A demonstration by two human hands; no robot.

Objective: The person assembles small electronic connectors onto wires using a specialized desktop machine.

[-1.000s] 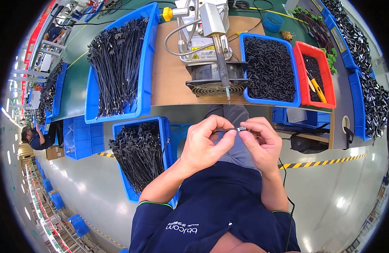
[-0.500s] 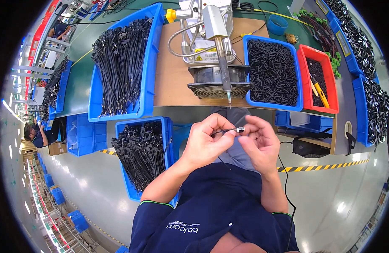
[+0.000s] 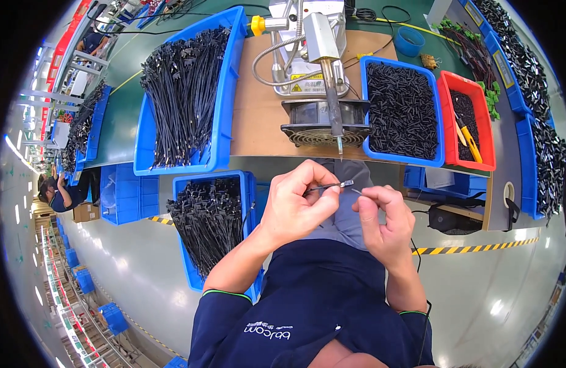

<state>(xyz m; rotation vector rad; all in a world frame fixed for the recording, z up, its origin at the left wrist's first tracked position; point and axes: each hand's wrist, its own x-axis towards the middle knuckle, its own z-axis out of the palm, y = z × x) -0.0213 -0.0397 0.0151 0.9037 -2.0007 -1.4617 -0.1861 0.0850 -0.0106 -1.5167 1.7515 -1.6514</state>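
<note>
My left hand point(image 3: 300, 196) is closed in a pinch on a thin black cable point(image 3: 320, 188). A small metal-coloured connector point(image 3: 347, 183) sticks out past its fingertips, pointing right. Just right of it, my right hand point(image 3: 388, 222) has thumb and forefinger pressed together on a thin light-grey strand point(image 3: 356, 191). The strand's near end lies close to the connector, with a small gap between them. Above both hands, a soldering iron point(image 3: 333, 101) hangs tip down from a stand point(image 3: 307, 46). In front of the stand, a black fan point(image 3: 323, 119) sits behind the iron's lower end.
A blue bin point(image 3: 225, 107) of black cables stands left on the bench; another blue bin point(image 3: 251, 227) of cables sits below. Right are a blue tray point(image 3: 441, 122) of short black tubes and a red tray point(image 3: 488, 126) holding a yellow-handled tool point(image 3: 471, 146). A person point(image 3: 59, 193) sits far left.
My right hand has drawn away from the connector, down and to the right, and the grey strand now shows in its pinch. My left hand keeps its hold, nearly still.
</note>
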